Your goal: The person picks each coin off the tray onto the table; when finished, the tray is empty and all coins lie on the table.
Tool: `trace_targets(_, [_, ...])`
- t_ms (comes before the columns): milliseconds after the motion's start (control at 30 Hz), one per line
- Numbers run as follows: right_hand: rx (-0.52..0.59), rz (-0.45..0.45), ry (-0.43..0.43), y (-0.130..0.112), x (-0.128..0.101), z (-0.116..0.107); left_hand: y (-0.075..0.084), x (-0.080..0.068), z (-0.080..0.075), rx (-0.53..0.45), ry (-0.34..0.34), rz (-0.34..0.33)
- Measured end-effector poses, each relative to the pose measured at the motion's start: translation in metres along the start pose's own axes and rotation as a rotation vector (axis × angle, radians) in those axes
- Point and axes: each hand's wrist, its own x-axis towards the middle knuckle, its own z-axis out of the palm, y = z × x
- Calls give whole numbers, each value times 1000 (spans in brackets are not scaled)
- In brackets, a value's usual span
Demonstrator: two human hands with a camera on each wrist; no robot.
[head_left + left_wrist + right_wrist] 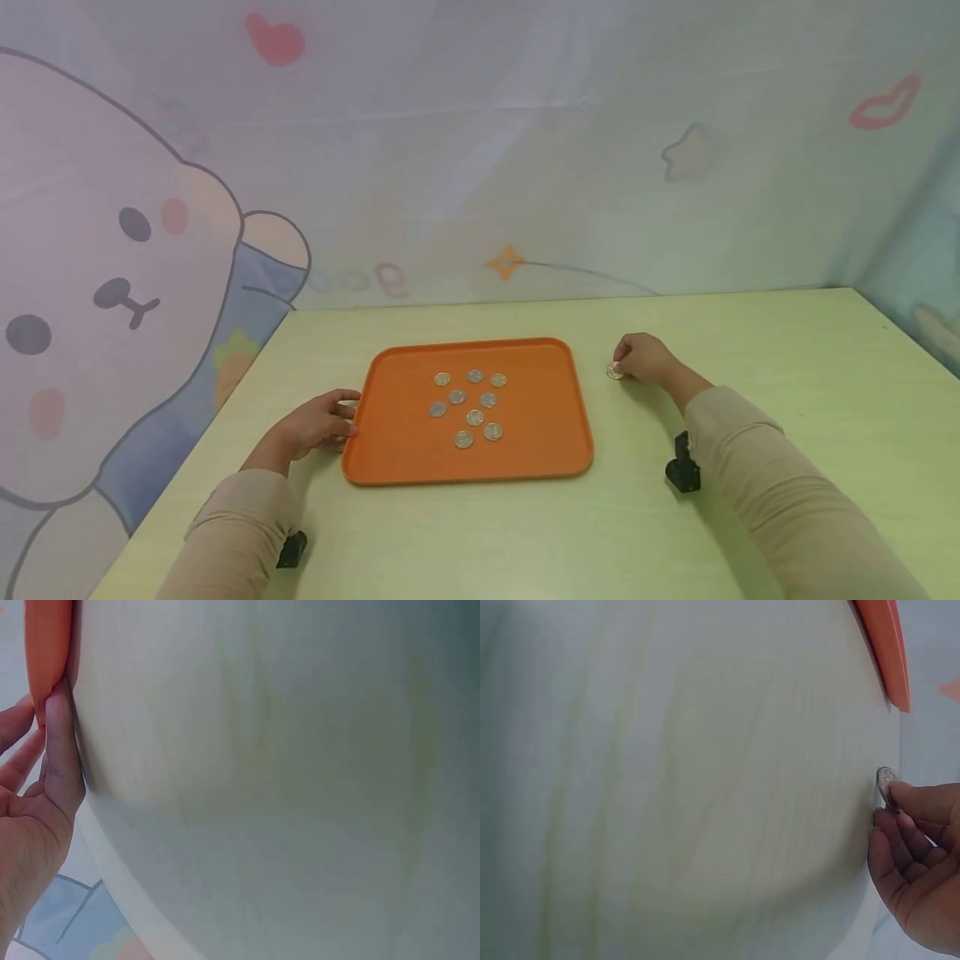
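Silver coin (886, 783) sits pinched in the curled right hand (642, 355).

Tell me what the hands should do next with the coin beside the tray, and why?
Maybe the right hand should carry the coin onto the orange tray: the coin is pinched just outside the tray, nine other coins lie on it, and the left hand touches the tray's left edge, which could help steady it.

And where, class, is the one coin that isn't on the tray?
In the head view, the loose coin is right of centre, just past the right side of the orange tray, held by the person's right hand.
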Motion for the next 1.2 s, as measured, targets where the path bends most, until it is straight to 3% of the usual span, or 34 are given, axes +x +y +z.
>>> trace_targets(100, [-68, -36, 0, 38, 31, 9, 1, 1, 1, -3, 5, -1])
trace_targets(200, [-121, -124, 39, 95, 72, 22, 2, 2, 1, 3, 10, -2])
trace_targets(233, [-125, -134, 36, 100, 75, 23, 2, 2, 1, 3, 13, -5])
trace_targets(333, [-114, -98, 31, 63, 45, 15, 2, 3, 1, 12, 14, -5])
trace_targets(433, [-88, 0, -21, 2, 1, 0, 1, 2, 1, 18, 11, -5])
trace_targets(467, [-85, 0, -19, -6, -6, -1, 1, 2, 2, 18, 11, -5])
trace_targets(733, [-36, 14, -3, -7, -11, -6, 4, 1, 2, 13, 1, 4])
trace_targets(967, [85, 8, 34, -9, -17, -7, 3, 3, 1, 25, 5, 6])
trace_targets(1200, [251, -50, 10, -21, -22, -3, 1, 2, 2, 36, 5, 6])
